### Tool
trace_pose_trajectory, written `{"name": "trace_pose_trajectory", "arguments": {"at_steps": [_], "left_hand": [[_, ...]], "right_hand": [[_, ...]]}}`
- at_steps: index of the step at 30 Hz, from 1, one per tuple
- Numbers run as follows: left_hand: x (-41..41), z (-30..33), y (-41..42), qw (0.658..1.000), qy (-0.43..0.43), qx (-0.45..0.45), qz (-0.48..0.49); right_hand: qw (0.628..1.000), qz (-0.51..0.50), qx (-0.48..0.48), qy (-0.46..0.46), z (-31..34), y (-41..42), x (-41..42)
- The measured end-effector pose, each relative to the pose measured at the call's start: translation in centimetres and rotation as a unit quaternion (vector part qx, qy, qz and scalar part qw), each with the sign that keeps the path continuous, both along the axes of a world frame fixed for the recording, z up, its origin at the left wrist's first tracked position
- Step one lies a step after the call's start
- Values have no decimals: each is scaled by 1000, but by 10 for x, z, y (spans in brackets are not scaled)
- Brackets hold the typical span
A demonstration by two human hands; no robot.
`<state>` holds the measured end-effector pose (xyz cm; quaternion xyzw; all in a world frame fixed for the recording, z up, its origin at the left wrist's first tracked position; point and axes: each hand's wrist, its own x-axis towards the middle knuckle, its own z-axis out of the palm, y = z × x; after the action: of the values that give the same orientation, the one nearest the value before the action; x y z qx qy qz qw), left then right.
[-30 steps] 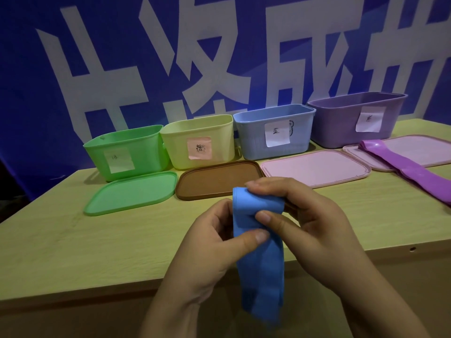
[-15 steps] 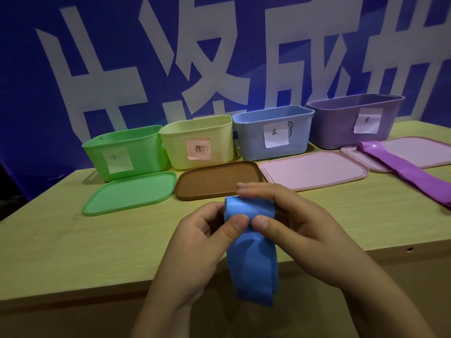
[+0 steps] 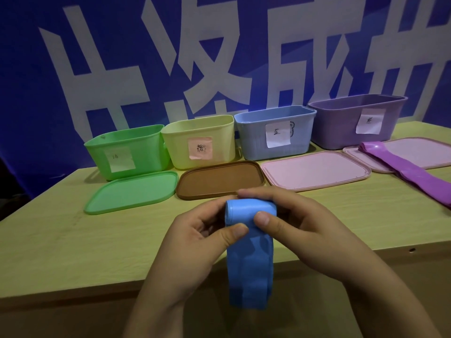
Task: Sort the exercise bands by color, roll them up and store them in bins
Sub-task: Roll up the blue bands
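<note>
Blue band (image 3: 249, 254) held mid-air over the near table (image 3: 73, 240) edge. Top is rolled; the tail hangs loose below. Left hand (image 3: 195, 242) and right hand (image 3: 305, 230) both pinch the roll, thumbs in front, fingers curled behind. Looks thin, light, soft and stretchy, so the coil will likely spring open if released. Grip across the roll's ends, keeping thumb pressure on. Blue bin (image 3: 273, 132) sits far, centre-right; purple band (image 3: 410, 169) lies flat at right.

The roll at the top of the blue band (image 3: 249, 250) is thicker now than a second ago, and the tail hanging below my left hand (image 3: 195, 242) and right hand (image 3: 310, 237) is shorter. My thumbs sit closer together on its front.
</note>
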<state>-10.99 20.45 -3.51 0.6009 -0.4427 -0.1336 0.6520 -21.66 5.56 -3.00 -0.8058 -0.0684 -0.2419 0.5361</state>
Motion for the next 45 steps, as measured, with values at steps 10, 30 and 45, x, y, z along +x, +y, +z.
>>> {"name": "trace_pose_trajectory", "arguments": {"at_steps": [10,30,45], "left_hand": [[9,6,-1,972,190,-37,-135],[6,-6,-5,991,101,27,-79],[-14,-7,-23,997,68,-29,2]], "right_hand": [[998,-9,40,-55,6,5,-2],[994,-11,61,-89,7,4,-10],[990,-53,34,-123,6,5,-8]]}}
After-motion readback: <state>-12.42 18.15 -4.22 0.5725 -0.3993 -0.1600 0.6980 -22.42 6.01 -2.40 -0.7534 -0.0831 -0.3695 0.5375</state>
